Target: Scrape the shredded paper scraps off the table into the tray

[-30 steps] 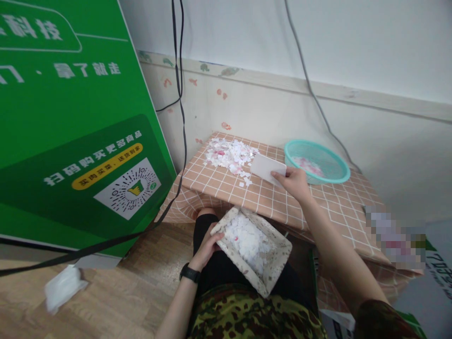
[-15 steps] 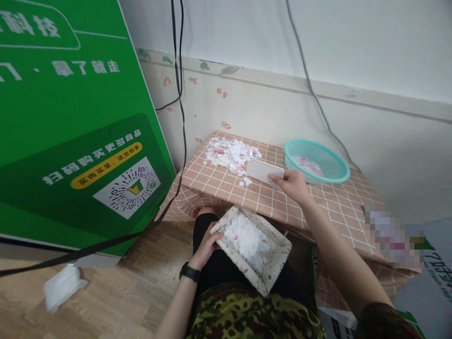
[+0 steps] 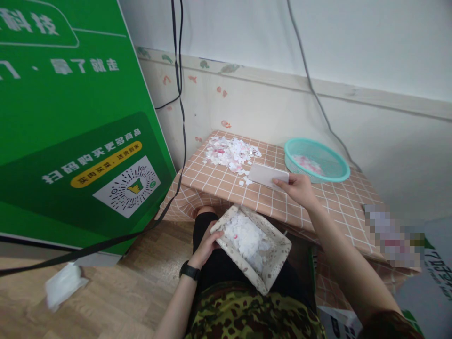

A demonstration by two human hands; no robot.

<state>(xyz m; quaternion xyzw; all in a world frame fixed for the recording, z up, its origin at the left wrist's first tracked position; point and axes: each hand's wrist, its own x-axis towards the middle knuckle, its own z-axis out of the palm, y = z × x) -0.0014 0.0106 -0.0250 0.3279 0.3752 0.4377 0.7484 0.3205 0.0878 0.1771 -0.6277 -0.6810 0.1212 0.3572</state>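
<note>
My left hand (image 3: 208, 246) grips the near-left rim of a speckled, dirty white box (image 3: 271, 273) resting on my lap. Inside it lie white paper scraps (image 3: 247, 238) with a bit of pink. Over the table, my right hand (image 3: 296, 188) pinches the right end of a flat white card (image 3: 263, 174), thumb on top. Just left of the card, a few loose scraps (image 3: 243, 181) lie on the cloth. Behind them spreads a pile of white and pink paper scraps (image 3: 231, 151).
A turquoise mesh basket (image 3: 337, 176) with pinkish scraps stands at the table's back right. Checked cloth covers the table (image 3: 219, 183). A green cabinet (image 3: 70, 103) rises on the left, with a black cable (image 3: 181, 117) hanging before it. A white plastic bag (image 3: 65, 285) lies on the floor.
My right hand has drawn the card slightly to the right and toward me, away from the pile. My left hand and the box stay in place.
</note>
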